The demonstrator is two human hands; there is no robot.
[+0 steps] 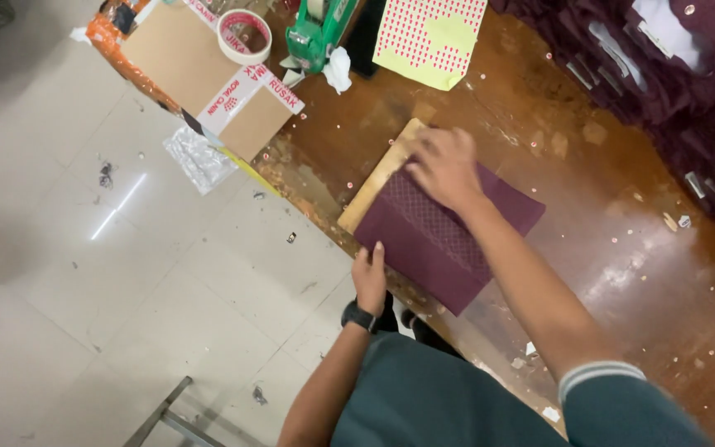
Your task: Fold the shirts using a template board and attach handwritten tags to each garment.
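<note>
My right hand [444, 168] lies flat, fingers spread, pressing the maroon cloth [444, 236] onto the wooden board [374, 184] at the bench [622, 248] front edge; my left hand [369, 277] pinches the cloth's near edge, thumb on top.

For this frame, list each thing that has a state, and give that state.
Maroon cloth: lying flat over a wooden board, pressed by both hands.
Wooden board: flat on the table, partly covered.
Left hand: gripping the cloth's near edge.
Right hand: palm down on the cloth.
Tape roll: lying flat on cardboard.
Tape dispenser: standing on the table.
</note>
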